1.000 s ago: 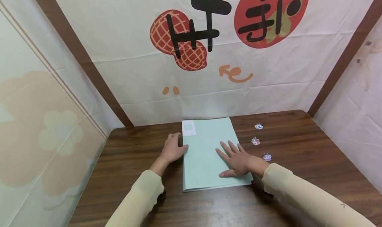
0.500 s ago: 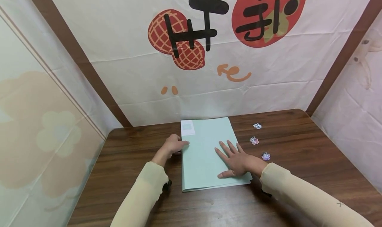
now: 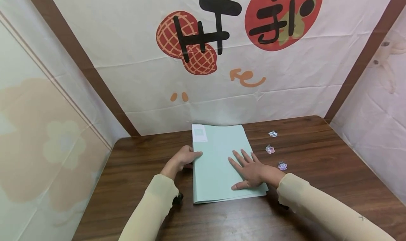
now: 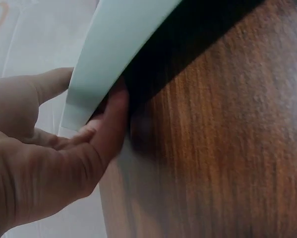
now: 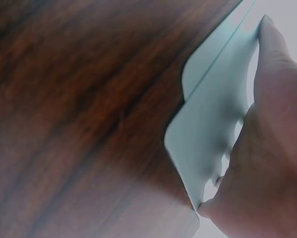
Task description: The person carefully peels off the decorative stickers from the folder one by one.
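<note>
A pale green folder lies closed on the table, a white label at its upper left corner. My left hand grips its left edge, with the thumb on the cover and the other fingers tucked beneath. In the left wrist view the folder's spine stands a little off the wood at that spot, over a dark gap. Spread fingers of my right hand rest on the lower right of the cover. Rounded corners of the folder show beside that hand in the right wrist view.
Three small shiny stickers or cut-outs lie in a rough column on the wooden table, right of the folder. A white printed cloth hangs along the table's back edge, close behind the folder. More cloth hangs at both sides.
My left fingers have gone from beside the folder's left edge to under it, and its upper left part has risen slightly. The right hand keeps its place on the cover.
</note>
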A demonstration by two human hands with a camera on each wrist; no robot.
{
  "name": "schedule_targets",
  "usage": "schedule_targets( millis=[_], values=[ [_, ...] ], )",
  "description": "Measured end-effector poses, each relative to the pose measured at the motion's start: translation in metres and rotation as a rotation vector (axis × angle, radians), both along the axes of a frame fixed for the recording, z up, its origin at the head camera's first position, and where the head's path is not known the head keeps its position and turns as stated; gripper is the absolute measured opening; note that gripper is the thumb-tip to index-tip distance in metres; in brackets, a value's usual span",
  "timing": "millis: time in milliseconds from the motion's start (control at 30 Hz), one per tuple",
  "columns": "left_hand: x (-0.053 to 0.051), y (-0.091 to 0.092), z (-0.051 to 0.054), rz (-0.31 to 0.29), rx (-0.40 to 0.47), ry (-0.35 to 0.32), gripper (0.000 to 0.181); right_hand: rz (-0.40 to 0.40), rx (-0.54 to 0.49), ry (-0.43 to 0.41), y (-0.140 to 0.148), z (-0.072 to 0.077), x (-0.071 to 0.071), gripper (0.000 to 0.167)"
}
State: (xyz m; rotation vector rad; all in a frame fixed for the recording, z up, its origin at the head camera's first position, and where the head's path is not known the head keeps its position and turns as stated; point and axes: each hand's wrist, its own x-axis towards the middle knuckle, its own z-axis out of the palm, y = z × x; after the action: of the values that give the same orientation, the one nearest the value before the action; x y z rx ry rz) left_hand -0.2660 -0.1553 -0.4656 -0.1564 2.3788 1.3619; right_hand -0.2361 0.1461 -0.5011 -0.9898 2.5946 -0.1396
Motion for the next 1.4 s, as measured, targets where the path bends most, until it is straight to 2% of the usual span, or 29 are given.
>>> schedule_targets(
  millis=[233, 467, 733, 833, 867, 967, 1067, 1100, 1200, 1400],
  values=[
    [0.006, 0.0, 0.0, -0.007, 0.068, 0.049, 0.034, 0.014, -0.012, -0.032, -0.001, 0.014, 0.002, 0.107],
    [0.013, 0.0, 0.004, -0.019, 0.106, 0.119, 0.033, -0.014, -0.039, -0.09, 0.0, 0.025, 0.001, 0.107],
    [0.021, 0.004, 0.01, 0.016, 0.188, 0.165, 0.032, -0.045, -0.216, -0.141, 0.0, 0.038, -0.001, 0.097],
    [0.025, 0.007, 0.014, 0.034, 0.234, 0.19, 0.034, -0.054, -0.3, -0.174, -0.002, 0.044, 0.0, 0.093],
    [0.029, 0.008, 0.021, 0.042, 0.242, 0.2, 0.034, -0.057, -0.323, -0.188, -0.004, 0.046, 0.0, 0.092],
    [0.034, 0.014, 0.028, 0.06, 0.261, 0.238, 0.035, -0.065, -0.383, -0.224, -0.011, 0.055, 0.003, 0.088],
    [0.038, 0.019, 0.035, 0.072, 0.273, 0.281, 0.035, -0.068, -0.424, -0.239, -0.02, 0.066, 0.007, 0.086],
    [0.036, 0.02, 0.032, 0.073, 0.281, 0.294, 0.036, -0.065, -0.44, -0.241, -0.023, 0.07, 0.009, 0.086],
    [0.039, 0.026, 0.036, 0.077, 0.299, 0.329, 0.036, -0.059, -0.48, -0.25, -0.033, 0.082, 0.013, 0.088],
    [0.048, 0.041, 0.052, 0.073, 0.32, 0.38, 0.033, -0.014, -0.535, -0.256, -0.047, 0.106, 0.023, 0.092]
  ],
)
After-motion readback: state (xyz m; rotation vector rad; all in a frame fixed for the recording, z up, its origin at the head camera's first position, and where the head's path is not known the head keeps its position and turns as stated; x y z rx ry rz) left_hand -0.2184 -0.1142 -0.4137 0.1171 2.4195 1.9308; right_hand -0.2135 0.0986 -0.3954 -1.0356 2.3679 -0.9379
